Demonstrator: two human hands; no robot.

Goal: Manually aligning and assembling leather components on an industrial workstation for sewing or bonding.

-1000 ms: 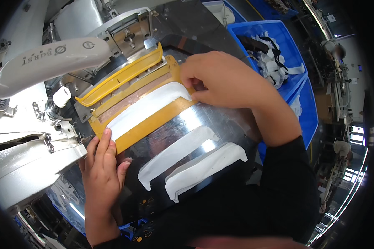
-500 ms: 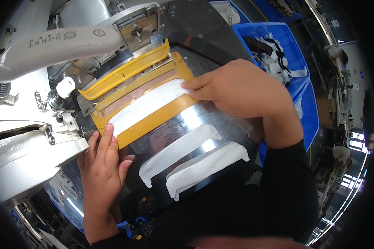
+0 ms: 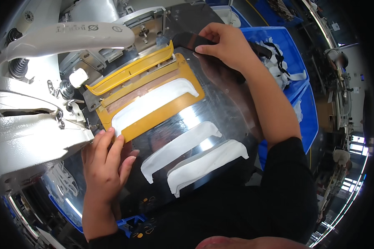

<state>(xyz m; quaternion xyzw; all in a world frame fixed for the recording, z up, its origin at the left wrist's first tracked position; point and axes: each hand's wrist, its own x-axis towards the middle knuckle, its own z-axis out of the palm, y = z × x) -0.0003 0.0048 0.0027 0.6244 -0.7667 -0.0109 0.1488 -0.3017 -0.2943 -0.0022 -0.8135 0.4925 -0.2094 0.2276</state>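
Note:
My left hand lies with fingers stretched out, their tips on the left end of a yellow template. In the template's curved opening sits a white fabric piece, with its lower left end by my fingertips. A raised yellow bar runs along the template's far side. Beyond the template's far right corner, my right hand has its thumb and fingers closed on a black strip with a brown band. Its far part is hidden under the hand.
Closer to me lie a single white curved piece and a small stack of white pieces. A white sewing machine stands at the left. Blue bins hold white and black scraps at the right. A white spool sits by the machine.
My right hand has let go of the white piece's right end and moved away to the black strip. My left hand stays at the template's left end.

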